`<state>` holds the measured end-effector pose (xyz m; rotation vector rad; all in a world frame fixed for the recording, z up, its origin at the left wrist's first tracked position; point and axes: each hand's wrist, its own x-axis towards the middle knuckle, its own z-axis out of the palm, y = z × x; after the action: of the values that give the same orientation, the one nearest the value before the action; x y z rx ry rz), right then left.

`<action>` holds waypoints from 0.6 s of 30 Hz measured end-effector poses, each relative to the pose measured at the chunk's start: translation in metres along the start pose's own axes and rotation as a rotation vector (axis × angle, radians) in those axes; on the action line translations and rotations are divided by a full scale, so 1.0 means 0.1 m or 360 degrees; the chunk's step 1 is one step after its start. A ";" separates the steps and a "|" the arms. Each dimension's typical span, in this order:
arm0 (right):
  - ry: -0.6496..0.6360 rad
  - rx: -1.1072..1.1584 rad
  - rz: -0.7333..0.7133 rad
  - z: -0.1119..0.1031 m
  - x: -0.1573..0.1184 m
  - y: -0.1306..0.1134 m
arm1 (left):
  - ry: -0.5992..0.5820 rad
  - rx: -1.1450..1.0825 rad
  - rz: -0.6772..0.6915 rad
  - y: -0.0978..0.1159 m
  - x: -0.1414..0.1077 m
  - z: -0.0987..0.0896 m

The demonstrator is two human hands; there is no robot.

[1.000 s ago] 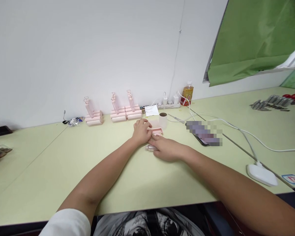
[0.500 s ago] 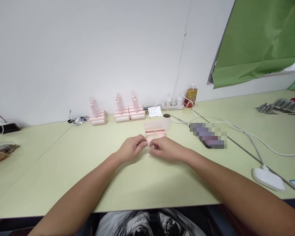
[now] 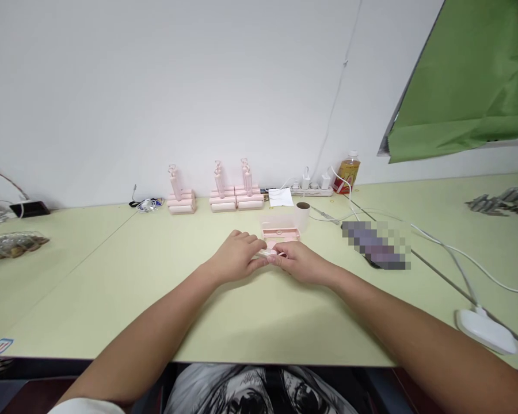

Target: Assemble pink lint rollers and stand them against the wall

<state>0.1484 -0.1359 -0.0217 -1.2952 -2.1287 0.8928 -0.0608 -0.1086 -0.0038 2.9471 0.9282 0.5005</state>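
Between my two hands is a small whitish-pink handle-like piece [image 3: 266,252]; its ends are hidden by fingers. My left hand [image 3: 238,257] is closed around its left end. On the other end, my right hand [image 3: 300,261] pinches with thumb and fingers, and the two thumbs nearly meet. Just beyond my fingers lies an open pink case [image 3: 280,233] with a translucent lid raised at its back. Right behind it a white roll [image 3: 302,218] with a brown cardboard core stands upright.
Several pink roller sets [image 3: 182,202] stand along the wall. A power strip [image 3: 313,191], a drink bottle [image 3: 347,172] and white paper [image 3: 280,197] are at the back. To the right are a blurred-out phone [image 3: 373,247], cables and a white charger [image 3: 486,330]. Bagged parts [image 3: 15,244] lie left.
The scene has shifted right in the picture. My left fingers now wrap further over the whitish-pink piece, and more of it shows between my hands. Another person's hand at far left is gone from view.
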 end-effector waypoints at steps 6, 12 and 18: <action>-0.0126 0.0378 0.0084 0.00 -0.01 -0.06 | -0.0042 -0.0003 0.0061 0.08 0.00 0.09; -0.0081 0.0349 0.0024 0.01 -0.01 -0.08 | -0.0027 0.0005 0.0025 0.12 -0.02 0.13; -0.0014 0.0303 -0.0096 0.06 0.01 -0.04 | -0.0047 -0.0018 0.0034 0.12 -0.04 0.16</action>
<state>0.1415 -0.1376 -0.0229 -1.1282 -2.0226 1.0490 -0.0520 -0.1193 -0.0191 2.9489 0.8886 0.4599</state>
